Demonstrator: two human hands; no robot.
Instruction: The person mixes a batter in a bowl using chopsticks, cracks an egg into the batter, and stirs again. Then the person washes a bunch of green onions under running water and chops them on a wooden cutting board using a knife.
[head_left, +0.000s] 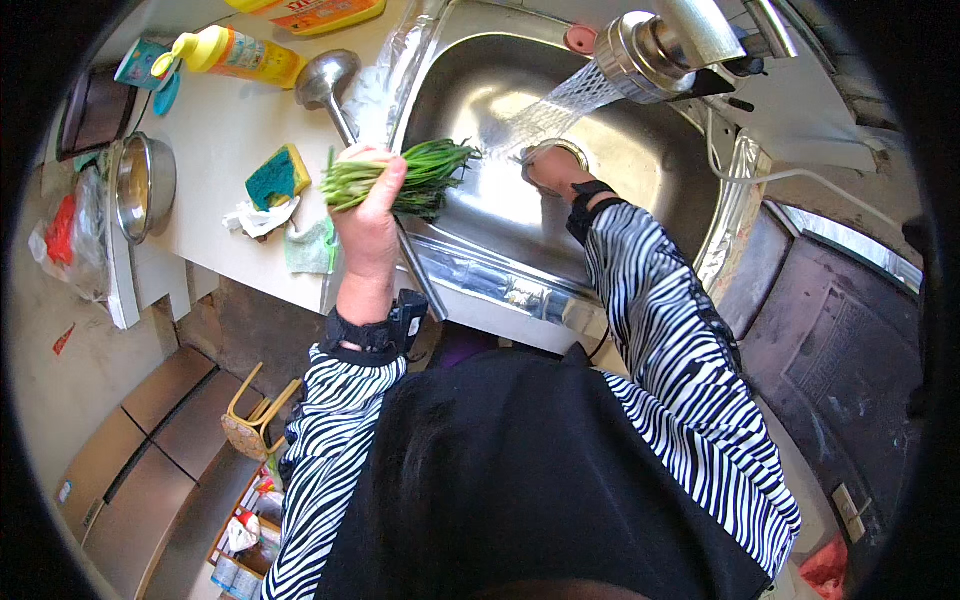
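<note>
My left hand (370, 202) is closed around a bunch of green leafy stalks (435, 176), held over the left edge of the stainless steel sink (645, 225). Inside the basin, my right hand (553, 169) reaches down to the round drain (576, 152); its fingers are partly hidden, so whether it grips anything cannot be told. Water runs from the faucet head (641, 58) at the upper right and falls near both the stalk tips and my right hand. Behind my left hand lies a metal ladle (326, 79), its handle passing beneath the hand.
On the white counter (202, 202) are a sponge (276, 178), crumpled white paper (261, 216), a green-and-white cloth (310, 246), a yellow squeeze bottle (240, 56) and a metal bowl (146, 187). A pink round object (580, 37) sits at the sink's back rim. A chair (259, 420) stands lower left.
</note>
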